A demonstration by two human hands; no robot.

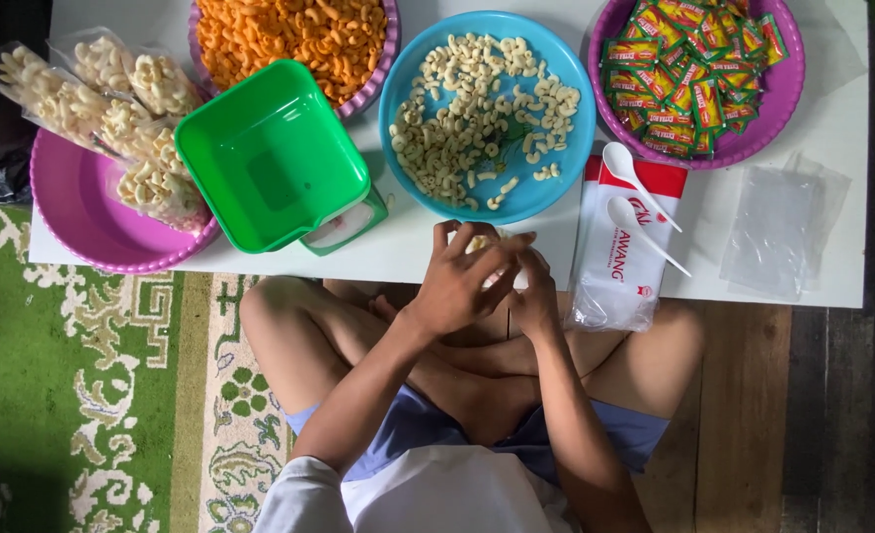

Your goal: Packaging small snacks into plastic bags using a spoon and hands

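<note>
Small clear plastic bag of pale macaroni-shaped snacks (492, 249) sits at the counter's (408, 252) near edge, pinched between both hands: left hand (462, 281) fingers curled over it, right hand (534, 296) fingers closed on its side, below the round blue plastic bowl (556, 183).

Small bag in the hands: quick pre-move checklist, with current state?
1. Small clear bag held by both hands, left hand and right hand: ok.
2. Bag mouth open or sealed: cannot tell, fingers cover it.
3. Fill level in the bag: cannot tell, mostly hidden.
4. Pale macaroni-shaped snacks left in the blue bowl: ok, plenty.
5. Two white spoons within reach on the white packet beside the right hand: ok.
6. Green scale tray free for weighing: ok, nothing in it.
</note>
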